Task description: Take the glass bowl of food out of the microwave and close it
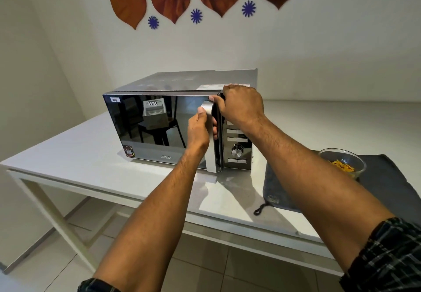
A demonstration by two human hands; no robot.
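Both bare forearms reach over the white worktop (75, 155), left hand (200, 127) wrapped around the silver door handle (210, 137), right hand (242, 105) clenched bracing the mirrored steel microwave (159, 121), apparently pressing it shut, since the clear glass bowl of yellow food (342, 163) already sits on the grey cloth (387, 182) alongside.

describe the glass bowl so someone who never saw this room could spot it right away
Start at the silver microwave on the white table, then look right to the dark grey cloth beside it. The glass bowl sits on that cloth. It is the only see-through dish in view, holding yellow-orange food strips.
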